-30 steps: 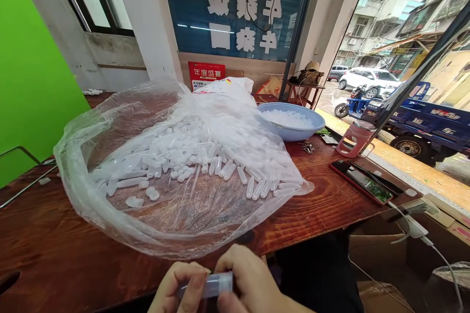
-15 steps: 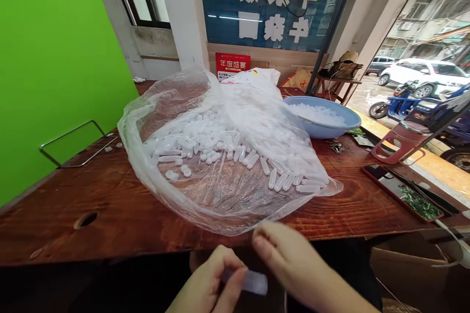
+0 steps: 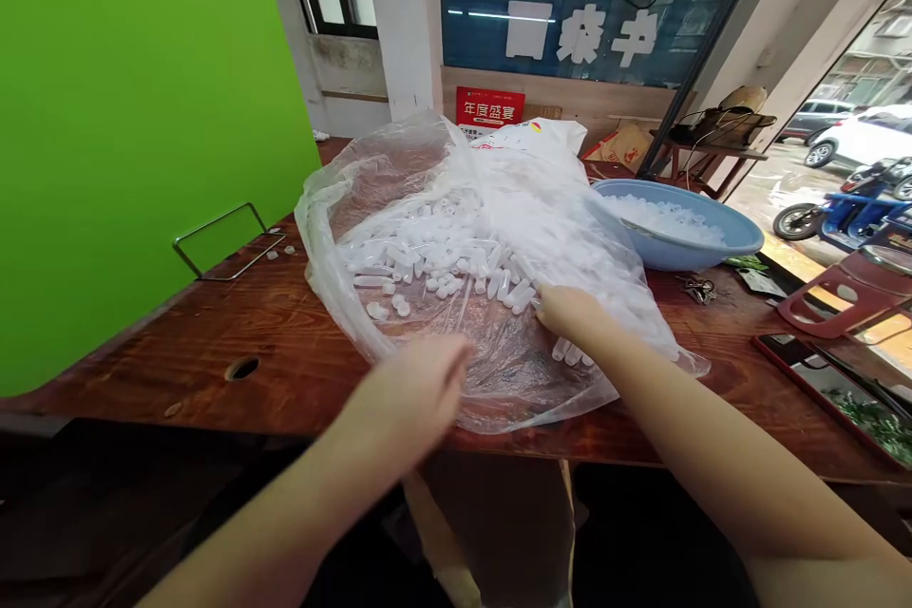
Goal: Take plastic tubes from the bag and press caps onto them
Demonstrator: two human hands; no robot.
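A clear plastic bag [image 3: 499,420] lies open on the table, its mouth facing me. Inside it are a heap of small white caps [image 3: 446,223] and several translucent plastic tubes [image 3: 520,296]. My right hand [image 3: 568,312] reaches into the bag at the tubes, its fingertips mostly hidden from view. Above the bag's front edge, my left hand [image 3: 424,380] is smeared by motion. I cannot make out its fingers or anything in them.
A blue basin [image 3: 684,252] of small white pieces stands at the back right. Keys [image 3: 698,290] and a phone [image 3: 841,399] lie on the right. At left are a metal wire frame [image 3: 220,242] and a table hole [image 3: 242,369]. An open cardboard box [image 3: 442,541] sits below the edge.
Both hands have moved from below the table edge up over the bag. The tube my left hand held is no longer visible. The view has shifted left.
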